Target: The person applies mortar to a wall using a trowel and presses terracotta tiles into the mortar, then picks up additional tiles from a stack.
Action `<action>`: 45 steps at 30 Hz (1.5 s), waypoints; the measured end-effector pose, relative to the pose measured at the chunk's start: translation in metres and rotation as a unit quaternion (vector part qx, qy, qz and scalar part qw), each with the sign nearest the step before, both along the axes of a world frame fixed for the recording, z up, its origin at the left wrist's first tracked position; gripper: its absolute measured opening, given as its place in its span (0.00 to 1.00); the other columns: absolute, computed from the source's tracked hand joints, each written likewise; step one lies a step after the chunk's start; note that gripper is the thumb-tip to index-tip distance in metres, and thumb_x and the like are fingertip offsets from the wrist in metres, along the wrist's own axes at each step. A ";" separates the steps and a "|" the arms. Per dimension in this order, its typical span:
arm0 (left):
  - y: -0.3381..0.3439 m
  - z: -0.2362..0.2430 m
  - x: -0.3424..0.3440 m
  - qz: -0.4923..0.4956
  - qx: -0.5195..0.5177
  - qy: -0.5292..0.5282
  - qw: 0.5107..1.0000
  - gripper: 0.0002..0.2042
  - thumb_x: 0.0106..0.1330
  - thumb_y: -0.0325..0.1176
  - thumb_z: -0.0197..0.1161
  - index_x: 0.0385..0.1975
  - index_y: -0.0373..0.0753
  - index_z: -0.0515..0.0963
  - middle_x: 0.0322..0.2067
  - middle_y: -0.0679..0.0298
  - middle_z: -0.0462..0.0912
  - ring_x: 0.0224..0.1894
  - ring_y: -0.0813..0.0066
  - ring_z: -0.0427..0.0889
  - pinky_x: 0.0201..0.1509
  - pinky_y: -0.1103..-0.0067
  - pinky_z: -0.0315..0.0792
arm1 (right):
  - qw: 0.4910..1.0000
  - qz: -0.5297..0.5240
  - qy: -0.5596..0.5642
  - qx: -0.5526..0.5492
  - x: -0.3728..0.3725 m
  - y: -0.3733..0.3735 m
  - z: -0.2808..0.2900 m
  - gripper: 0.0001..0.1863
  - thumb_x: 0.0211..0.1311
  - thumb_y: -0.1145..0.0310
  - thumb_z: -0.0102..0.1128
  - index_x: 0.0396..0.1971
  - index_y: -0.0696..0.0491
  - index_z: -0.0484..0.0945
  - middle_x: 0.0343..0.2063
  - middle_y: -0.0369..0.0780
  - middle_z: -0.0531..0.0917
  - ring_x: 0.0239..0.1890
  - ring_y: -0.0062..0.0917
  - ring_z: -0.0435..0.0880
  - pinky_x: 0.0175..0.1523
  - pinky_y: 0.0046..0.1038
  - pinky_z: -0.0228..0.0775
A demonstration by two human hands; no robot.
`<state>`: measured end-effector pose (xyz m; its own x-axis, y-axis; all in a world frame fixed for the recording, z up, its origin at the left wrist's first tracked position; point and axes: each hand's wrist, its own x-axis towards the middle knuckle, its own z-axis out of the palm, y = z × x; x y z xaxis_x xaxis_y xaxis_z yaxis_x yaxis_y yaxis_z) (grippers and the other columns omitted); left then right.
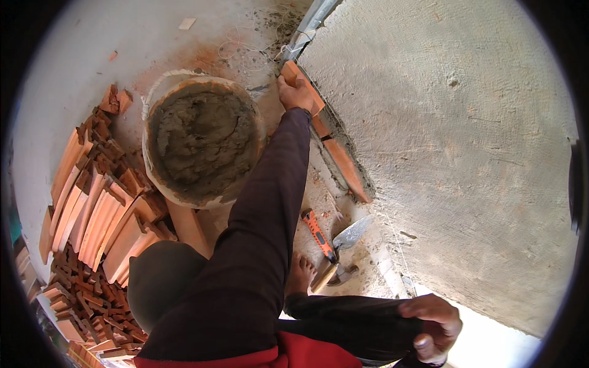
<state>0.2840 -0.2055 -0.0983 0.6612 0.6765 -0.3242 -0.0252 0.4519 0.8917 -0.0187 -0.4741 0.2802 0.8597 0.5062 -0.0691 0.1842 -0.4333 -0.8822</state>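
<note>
My left hand (297, 95) reaches far forward, its fingers gripping an orange brick strip (310, 91) at the foot of the rough plastered wall (448, 122). That strip sits at the far end of a row of similar strips (346, 168) with grey mortar along them. To its left stands a bucket (161, 190) of wet grey mortar (202, 138). My right hand (432, 325) hovers by my bent knee, empty, with fingers curled and thumb apart. Between my foot and the row lie a trowel (353, 233) with a wooden handle and an orange-and-black handled tool (318, 232).
Stacked orange brick strips (92, 211) fill the left, with many broken or smaller pieces (92, 294) nearer me. A metal bar (307, 27) with string tied round it stands at the wall's far corner. Loose string (242, 46) lies on the floor beyond the bucket.
</note>
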 end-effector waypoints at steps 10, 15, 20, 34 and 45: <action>-0.001 0.008 0.002 0.010 0.077 0.028 0.997 0.32 0.72 0.36 0.58 0.68 0.26 0.54 0.62 0.39 0.66 0.63 0.49 0.71 0.62 0.66 0.72 | 0.955 0.087 0.049 -0.278 0.022 0.019 -0.020 0.21 0.52 0.69 0.73 0.47 0.58 0.79 0.38 0.47 0.84 0.40 0.40 0.84 0.45 0.34 0.76; -0.003 0.031 0.002 0.016 0.066 0.053 0.996 0.30 0.72 0.34 0.57 0.67 0.25 0.55 0.62 0.39 0.67 0.62 0.48 0.73 0.62 0.66 0.72 | 0.948 0.094 0.051 -0.300 0.021 0.020 -0.020 0.23 0.55 0.65 0.71 0.48 0.60 0.78 0.36 0.46 0.85 0.40 0.37 0.85 0.46 0.32 0.75; -0.001 0.036 0.003 0.010 0.079 0.064 0.995 0.29 0.70 0.35 0.57 0.65 0.24 0.59 0.61 0.40 0.70 0.61 0.49 0.73 0.62 0.67 0.71 | 0.942 0.099 0.055 -0.316 0.019 0.019 -0.020 0.23 0.55 0.65 0.71 0.49 0.60 0.77 0.36 0.46 0.85 0.39 0.38 0.85 0.46 0.32 0.75; 0.003 0.035 0.004 -0.050 0.103 0.083 0.990 0.29 0.74 0.41 0.50 0.68 0.28 0.58 0.66 0.42 0.64 0.66 0.47 0.67 0.66 0.66 0.68 | 0.944 0.107 0.047 -0.310 0.017 0.026 -0.016 0.25 0.56 0.64 0.71 0.50 0.60 0.77 0.36 0.48 0.84 0.39 0.38 0.85 0.46 0.33 0.75; 0.006 0.028 0.007 -0.070 0.190 0.129 0.971 0.24 0.75 0.38 0.47 0.67 0.32 0.62 0.56 0.41 0.73 0.53 0.50 0.78 0.58 0.61 0.75 | 0.944 0.118 0.053 -0.303 0.022 0.023 -0.018 0.23 0.54 0.66 0.72 0.48 0.60 0.77 0.36 0.47 0.84 0.38 0.37 0.85 0.44 0.32 0.76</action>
<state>0.2908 -0.1995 -0.0702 0.6853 0.6889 -0.2362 0.2588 0.0728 0.9632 0.0033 -0.4507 0.2624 0.6998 0.5232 -0.4863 0.2641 -0.8221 -0.5044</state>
